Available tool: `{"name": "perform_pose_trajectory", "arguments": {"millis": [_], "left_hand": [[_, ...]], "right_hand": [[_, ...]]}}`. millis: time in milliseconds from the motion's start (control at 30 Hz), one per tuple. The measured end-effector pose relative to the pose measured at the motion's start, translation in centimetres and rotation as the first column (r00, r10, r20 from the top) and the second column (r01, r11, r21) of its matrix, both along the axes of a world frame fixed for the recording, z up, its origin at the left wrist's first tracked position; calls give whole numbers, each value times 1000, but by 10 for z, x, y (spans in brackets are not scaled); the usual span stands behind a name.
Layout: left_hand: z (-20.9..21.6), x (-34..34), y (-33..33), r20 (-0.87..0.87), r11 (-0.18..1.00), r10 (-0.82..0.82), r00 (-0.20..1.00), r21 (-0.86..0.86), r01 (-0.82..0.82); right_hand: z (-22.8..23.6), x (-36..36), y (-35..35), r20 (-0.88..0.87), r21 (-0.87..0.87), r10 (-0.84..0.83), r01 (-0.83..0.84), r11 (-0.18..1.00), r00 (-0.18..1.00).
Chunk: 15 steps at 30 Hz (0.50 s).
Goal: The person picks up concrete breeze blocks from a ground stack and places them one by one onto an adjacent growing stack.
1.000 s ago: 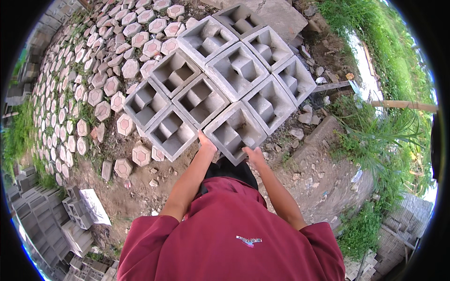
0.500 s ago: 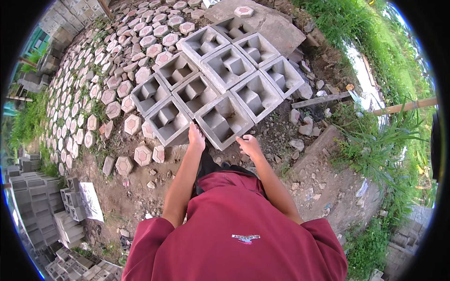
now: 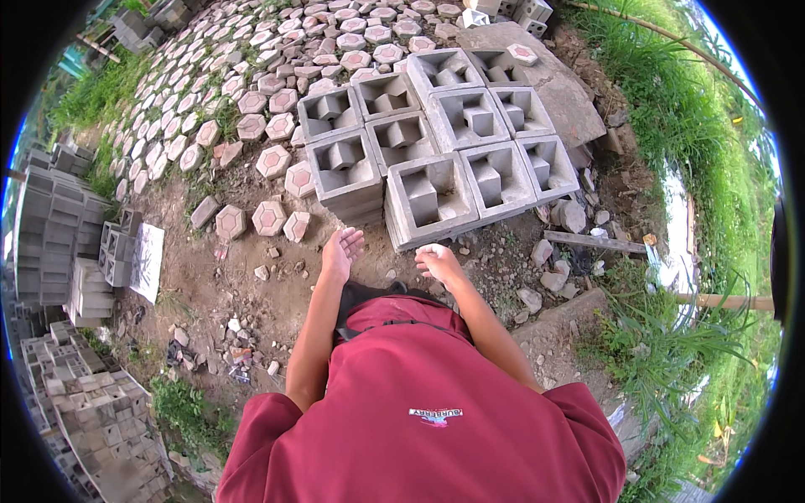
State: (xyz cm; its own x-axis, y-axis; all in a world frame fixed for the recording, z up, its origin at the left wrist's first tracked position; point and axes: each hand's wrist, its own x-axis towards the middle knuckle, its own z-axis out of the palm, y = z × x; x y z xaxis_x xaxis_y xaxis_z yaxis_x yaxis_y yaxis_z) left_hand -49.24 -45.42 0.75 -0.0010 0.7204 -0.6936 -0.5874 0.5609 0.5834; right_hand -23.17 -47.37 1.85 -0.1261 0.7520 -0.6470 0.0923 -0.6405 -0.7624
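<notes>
Several grey concrete ventilation blocks, hollow and open-topped, stand packed together on the dirt in front of me. At the near edge of the group, the front block juts out towards me. My left hand hangs in front of the gap between it and the left block; its fingers are spread and hold nothing. Just short of the front block's near face is my right hand, fingers loosely bent and apart, with nothing in it. Whether its fingertips touch the block I cannot tell.
Hexagonal red-and-white pavers lie across the ground at the far left. A concrete slab lies behind the blocks. Rubble and a wooden plank lie at the right, beside grass. More blocks are stacked on the left.
Both hands have come away from the front block and drawn back towards my body. The view has turned, so the blocks sit farther up and to the right.
</notes>
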Motion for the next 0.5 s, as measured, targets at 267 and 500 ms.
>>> {"name": "perform_pose_trajectory", "arguments": {"millis": [267, 500], "left_hand": [[16, -59, -37, -53, 992, 63, 997, 110, -56], [24, -183, -122, -97, 921, 386, 917, 104, -376]], "right_hand": [[12, -82, 20, -4, -16, 271, -271, 962, 963], [-4, -210, 30, -43, -34, 471, -472, 881, 881]]}}
